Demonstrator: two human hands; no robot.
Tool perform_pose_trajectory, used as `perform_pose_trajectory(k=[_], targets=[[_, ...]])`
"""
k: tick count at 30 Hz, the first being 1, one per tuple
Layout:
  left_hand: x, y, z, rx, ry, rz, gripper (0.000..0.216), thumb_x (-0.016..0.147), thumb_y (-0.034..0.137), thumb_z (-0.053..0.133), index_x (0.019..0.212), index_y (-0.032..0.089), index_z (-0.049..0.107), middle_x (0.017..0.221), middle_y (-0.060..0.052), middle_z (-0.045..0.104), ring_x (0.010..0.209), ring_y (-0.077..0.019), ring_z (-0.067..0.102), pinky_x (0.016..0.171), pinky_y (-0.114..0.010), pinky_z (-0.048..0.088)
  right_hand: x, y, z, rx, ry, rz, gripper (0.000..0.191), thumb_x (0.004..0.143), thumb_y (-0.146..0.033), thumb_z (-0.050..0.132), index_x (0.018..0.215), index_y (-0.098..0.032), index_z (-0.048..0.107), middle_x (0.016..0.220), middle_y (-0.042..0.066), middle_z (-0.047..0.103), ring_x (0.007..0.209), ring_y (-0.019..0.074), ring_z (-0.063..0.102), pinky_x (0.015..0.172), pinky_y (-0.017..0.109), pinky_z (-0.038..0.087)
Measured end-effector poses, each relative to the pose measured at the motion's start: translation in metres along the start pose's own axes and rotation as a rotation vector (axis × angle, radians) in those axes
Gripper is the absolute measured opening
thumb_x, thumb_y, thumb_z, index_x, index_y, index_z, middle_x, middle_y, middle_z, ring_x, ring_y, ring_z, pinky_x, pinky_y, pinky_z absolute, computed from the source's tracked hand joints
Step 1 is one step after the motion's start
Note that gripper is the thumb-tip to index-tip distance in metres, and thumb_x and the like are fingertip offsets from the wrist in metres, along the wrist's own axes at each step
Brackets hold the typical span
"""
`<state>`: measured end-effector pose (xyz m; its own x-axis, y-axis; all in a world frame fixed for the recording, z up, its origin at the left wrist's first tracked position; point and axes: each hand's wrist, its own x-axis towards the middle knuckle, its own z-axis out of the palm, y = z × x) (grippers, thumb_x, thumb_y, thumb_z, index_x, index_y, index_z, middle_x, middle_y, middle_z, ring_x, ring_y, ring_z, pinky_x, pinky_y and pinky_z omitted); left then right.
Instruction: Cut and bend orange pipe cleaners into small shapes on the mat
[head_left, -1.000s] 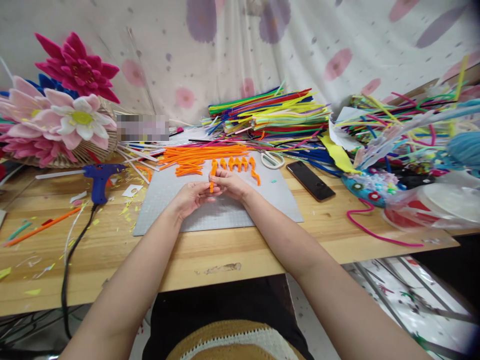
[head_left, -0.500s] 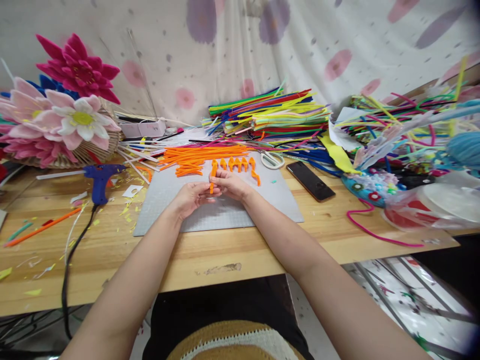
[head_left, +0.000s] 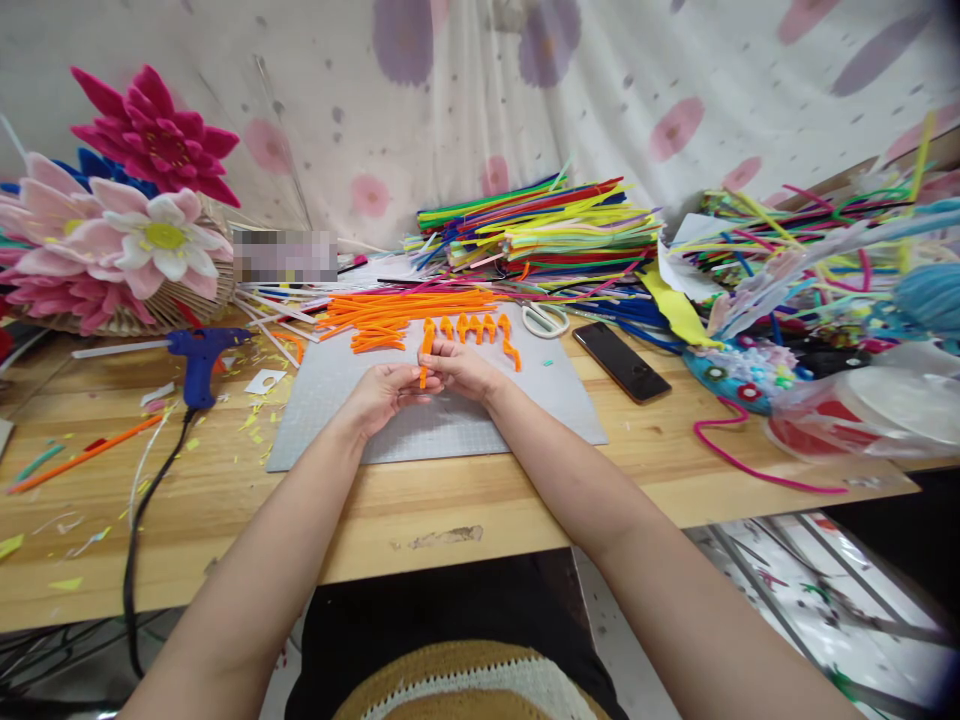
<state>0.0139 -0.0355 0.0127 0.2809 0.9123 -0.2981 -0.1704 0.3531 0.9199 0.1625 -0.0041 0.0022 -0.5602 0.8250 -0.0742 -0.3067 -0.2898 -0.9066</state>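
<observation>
Both my hands meet over a grey cutting mat (head_left: pixel 525 400) on the wooden table. My left hand (head_left: pixel 382 392) and my right hand (head_left: pixel 461 368) are closed on the same short orange pipe cleaner piece (head_left: pixel 425 352), which stands roughly upright between their fingertips. Just behind my hands lies a row of several bent orange pieces (head_left: pixel 480 328). A pile of straight orange pipe cleaners (head_left: pixel 405 308) lies further back on the mat.
A blue glue gun (head_left: pixel 201 358) with a black cord lies left of the mat. White scissors (head_left: pixel 545 320) and a black phone (head_left: pixel 621 362) lie to the right. Felt flowers (head_left: pixel 120 230) stand far left; heaps of coloured pipe cleaners (head_left: pixel 547 225) fill the back and right.
</observation>
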Motion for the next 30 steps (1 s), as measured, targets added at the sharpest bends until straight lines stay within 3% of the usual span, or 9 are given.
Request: perform_pose_trajectory(k=[10,17,25,30], targets=[[-0.001,-0.001,0.003,0.023,0.033,0.055,0.017,0.064,0.028,0.067,0.069,0.011,0.066,0.071,-0.009,0.07,0.072,-0.0187,0.067,0.07,-0.03,0.052,0.0,-0.002,0.002,-0.015,0.02,-0.017,0.031,0.063,-0.027,0.073,0.067,-0.016,0.045,0.055,-0.006,0.053,0.046,0.0047,0.047,0.044,0.016,0.035],[0.0,-0.001,-0.002,0.067,-0.041,0.073,0.027,0.064,0.035,0.07,0.079,0.013,0.068,0.082,-0.009,0.071,0.081,-0.0194,0.066,0.067,-0.028,0.053,0.001,-0.001,0.001,-0.024,0.045,-0.029,0.029,0.062,-0.028,0.072,0.071,-0.016,0.048,0.059,-0.005,0.055,0.049,0.0057,0.049,0.047,0.018,0.038],[0.002,-0.006,-0.002,0.259,0.069,0.205,0.034,0.057,0.042,0.073,0.077,0.015,0.066,0.073,-0.004,0.067,0.073,-0.0162,0.063,0.063,-0.027,0.053,0.007,0.005,-0.004,-0.157,0.139,-0.148,0.035,0.061,-0.04,0.069,0.063,-0.017,0.043,0.049,-0.008,0.04,0.043,0.0028,0.034,0.041,0.017,0.024],[0.005,-0.009,0.002,0.348,0.106,0.261,0.028,0.059,0.039,0.072,0.071,0.014,0.066,0.07,-0.004,0.067,0.067,-0.0149,0.061,0.061,-0.026,0.05,0.009,0.007,-0.005,-0.23,0.144,-0.174,0.035,0.063,-0.042,0.068,0.061,-0.017,0.043,0.049,-0.008,0.039,0.042,0.0027,0.032,0.041,0.017,0.023]])
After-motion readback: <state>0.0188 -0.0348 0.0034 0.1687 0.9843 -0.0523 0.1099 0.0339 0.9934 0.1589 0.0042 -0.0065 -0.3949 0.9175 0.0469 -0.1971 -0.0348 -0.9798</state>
